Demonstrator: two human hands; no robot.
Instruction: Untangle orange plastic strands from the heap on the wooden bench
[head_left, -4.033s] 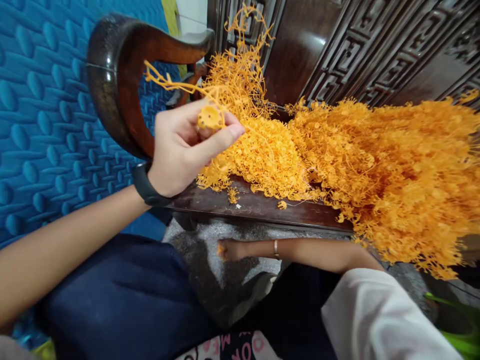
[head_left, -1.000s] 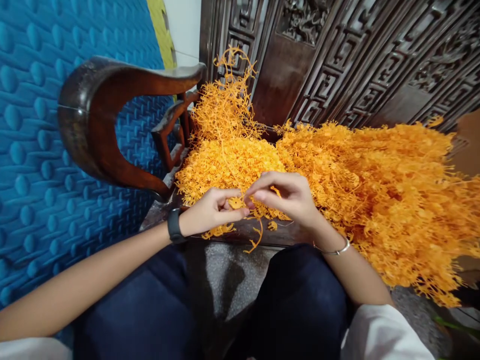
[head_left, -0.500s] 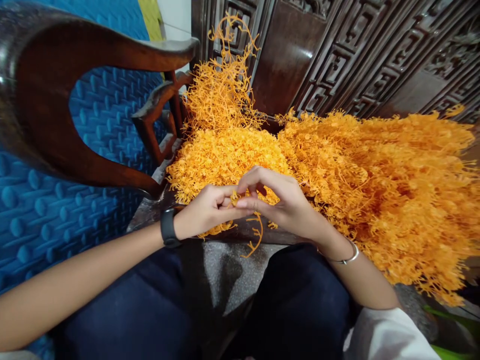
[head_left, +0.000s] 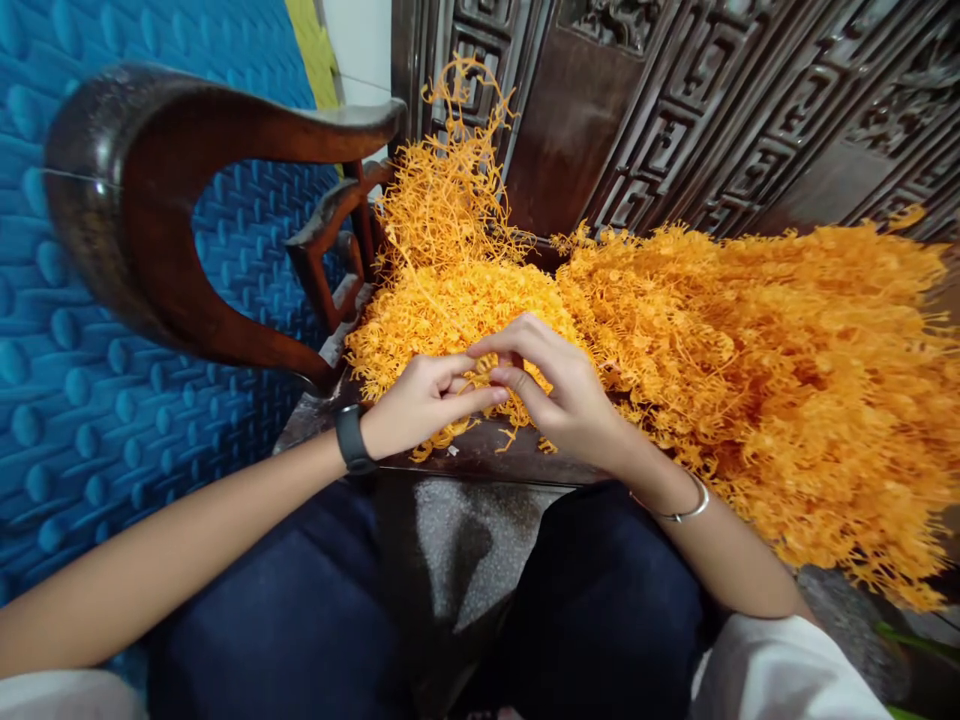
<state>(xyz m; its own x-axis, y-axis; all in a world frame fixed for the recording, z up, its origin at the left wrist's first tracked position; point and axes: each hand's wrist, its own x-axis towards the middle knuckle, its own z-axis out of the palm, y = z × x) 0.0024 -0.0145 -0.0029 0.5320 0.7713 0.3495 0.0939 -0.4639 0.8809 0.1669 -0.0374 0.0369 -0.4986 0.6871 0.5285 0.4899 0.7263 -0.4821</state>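
My left hand (head_left: 420, 405), a dark band on its wrist, is closed with thumb and fingers around a small yellow-orange plastic piece (head_left: 485, 366). At the same piece, the thumb and forefinger of my right hand (head_left: 562, 390) come together in a pinch. The fingers partly cover the piece, so its exact shape is hard to make out. Just beyond my hands lies a heap of small orange plastic pieces (head_left: 450, 305). A thin orange strand (head_left: 427, 290) runs across this heap above my left hand. Short bits (head_left: 514, 435) lie on the dark wooden seat (head_left: 495, 460) below.
Behind the heap rises a tangle of bare orange branching stems (head_left: 450, 190). A large mass of branched orange plastic (head_left: 787, 380) spreads to the right. A curved wooden armrest (head_left: 150, 200) stands at left over blue matting (head_left: 67, 430). A carved wooden backrest (head_left: 592, 110) closes the far side.
The branching orange stem that hung below my hands is no longer there; a thin strand shows above my left hand. My hands have shifted slightly up, still together. The view has turned a little.
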